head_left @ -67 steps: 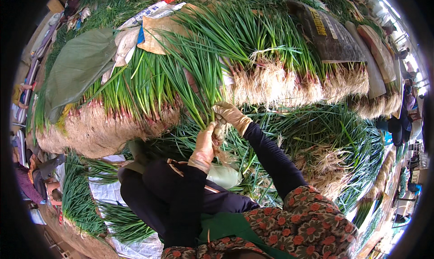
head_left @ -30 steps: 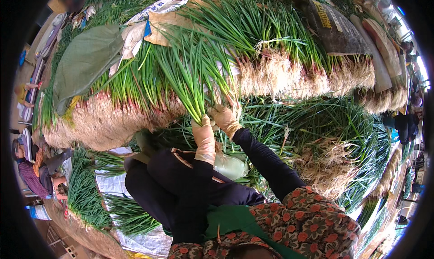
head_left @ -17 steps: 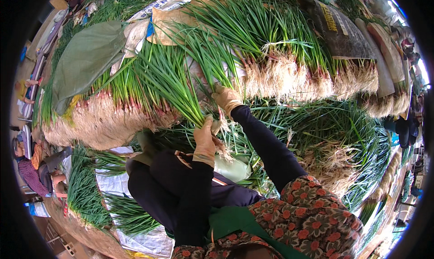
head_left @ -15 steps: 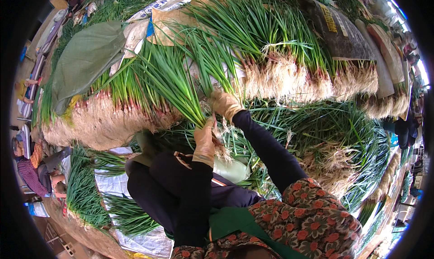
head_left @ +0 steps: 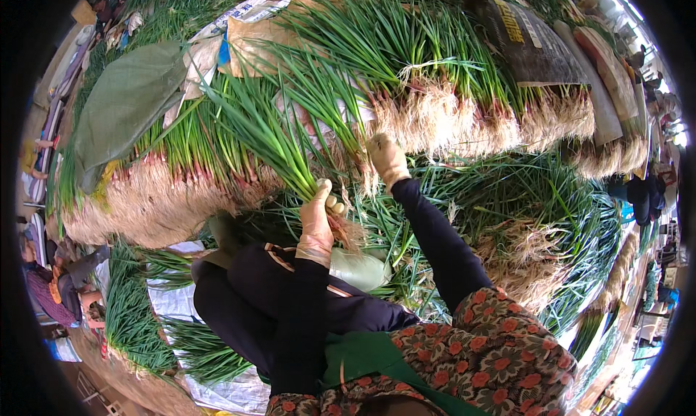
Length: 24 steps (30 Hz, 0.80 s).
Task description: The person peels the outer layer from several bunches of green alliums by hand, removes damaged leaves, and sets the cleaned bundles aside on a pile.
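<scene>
My left hand (head_left: 317,219), in a pale thin glove, is wrapped round a bunch of green onions (head_left: 290,158). Their leaves slant up to the left, and their pale roots hang out below my fist. Slightly farther off and to the right, my right hand (head_left: 388,158) has curled, closed fingers in a similar glove. It is beside the root ends of a smaller group of green onions (head_left: 351,129) lying against the pile. Whether anything is inside that fist cannot be made out.
Beyond my hands runs a long row of green onions with tan roots (head_left: 449,118). A green cloth (head_left: 130,100) and a dark printed sack (head_left: 525,42) cover parts of it. More onions (head_left: 522,264) lie heaped at my right. A person (head_left: 54,293) is at the far left.
My right hand has moved right, away from my left hand and the onion bunch. My left hand keeps its hold on the bunch. The whole view has shifted slightly.
</scene>
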Motion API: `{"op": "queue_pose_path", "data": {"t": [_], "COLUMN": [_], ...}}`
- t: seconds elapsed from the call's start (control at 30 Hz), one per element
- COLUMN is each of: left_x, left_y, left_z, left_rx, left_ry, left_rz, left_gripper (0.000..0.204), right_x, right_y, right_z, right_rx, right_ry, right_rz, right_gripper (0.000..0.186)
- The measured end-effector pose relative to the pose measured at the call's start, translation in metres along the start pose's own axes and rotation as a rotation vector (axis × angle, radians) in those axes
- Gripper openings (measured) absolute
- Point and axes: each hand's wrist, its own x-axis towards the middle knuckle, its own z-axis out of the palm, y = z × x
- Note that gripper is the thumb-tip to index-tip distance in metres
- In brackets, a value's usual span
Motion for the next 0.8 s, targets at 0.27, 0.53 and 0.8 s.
{"op": "queue_pose_path", "data": {"t": [0.27, 0.53, 0.8], "left_x": [0.008, 0.010, 0.026], "left_y": [-0.014, -0.017, -0.015], "left_z": [0.008, 0.011, -0.024], "left_rx": [0.359, -0.066, 0.133], "left_ry": [-0.075, -0.005, 0.147], "left_rz": [-0.089, -0.071, 0.056], "left_gripper": [0.018, 0.016, 0.016], "right_x": [-0.002, -0.007, -0.069], "right_y": [-0.008, 0.002, -0.010], "right_z": [0.011, -0.009, 0.018], "right_rx": [0.233, -0.027, 0.301], "right_ry": [-0.283, -0.164, -0.499], "right_rz": [-0.473, -0.146, -0.375], "right_gripper": [0.023, 0.030, 0.040]}}
